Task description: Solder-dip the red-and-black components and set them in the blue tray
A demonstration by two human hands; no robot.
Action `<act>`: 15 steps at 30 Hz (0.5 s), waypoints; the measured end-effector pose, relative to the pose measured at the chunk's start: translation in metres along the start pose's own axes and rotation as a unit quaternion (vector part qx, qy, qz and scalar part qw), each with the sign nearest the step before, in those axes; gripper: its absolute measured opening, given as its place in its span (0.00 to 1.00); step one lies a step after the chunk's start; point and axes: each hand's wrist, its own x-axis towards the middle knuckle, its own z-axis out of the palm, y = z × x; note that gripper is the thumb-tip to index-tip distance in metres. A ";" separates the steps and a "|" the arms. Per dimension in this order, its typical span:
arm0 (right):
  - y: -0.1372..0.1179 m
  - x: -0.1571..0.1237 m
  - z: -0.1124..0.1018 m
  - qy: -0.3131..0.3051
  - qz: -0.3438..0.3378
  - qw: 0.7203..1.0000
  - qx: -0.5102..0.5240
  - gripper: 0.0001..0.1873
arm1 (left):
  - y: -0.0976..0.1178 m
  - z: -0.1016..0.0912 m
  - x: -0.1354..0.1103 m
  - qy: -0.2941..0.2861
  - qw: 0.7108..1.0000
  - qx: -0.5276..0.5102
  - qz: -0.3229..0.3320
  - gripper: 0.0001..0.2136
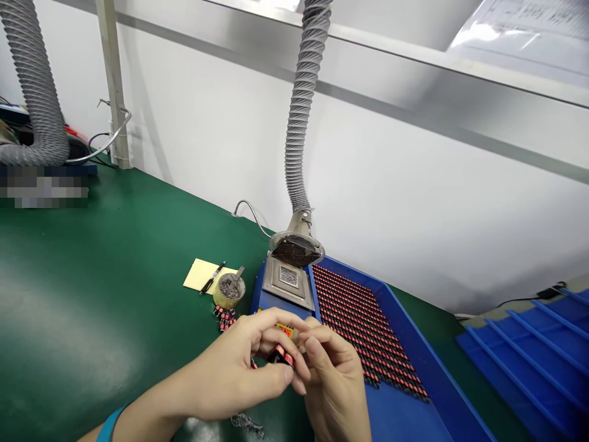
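My left hand [243,362] is curled around a small red-and-black component [280,356], which looks like a wound coil on a black base. My right hand [334,374] meets it from the right, thumb and fingers pinched together beside the component. Whatever lies between those right fingertips is too small to make out. Behind the hands stands a blue solder pot [289,276] with a metal top plate, partly covered by my fingers. Loose red-and-black components [224,318] lie in a small heap to the left of the pot.
A blue tray [414,328] at the right holds many rows of like components [368,319]. Above the pot hangs a fume extraction hose [301,116]. A round tub [229,290], a pen [212,277] and yellow paper [197,274] lie left. Wire scraps [248,423] lie in front; blue trays [534,356] stand far right.
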 end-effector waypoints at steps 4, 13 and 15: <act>0.004 -0.002 0.000 -0.001 -0.051 0.998 -0.034 0.10 | 0.002 0.001 0.002 0.037 0.999 0.012 0.003 0.14; 0.010 -0.007 0.003 0.024 -0.140 0.981 -0.135 0.05 | 0.005 0.004 0.003 0.119 0.985 0.125 0.003 0.08; 0.010 -0.006 0.004 0.027 -0.144 0.979 -0.140 0.05 | 0.005 0.003 0.003 0.128 0.981 0.144 0.014 0.08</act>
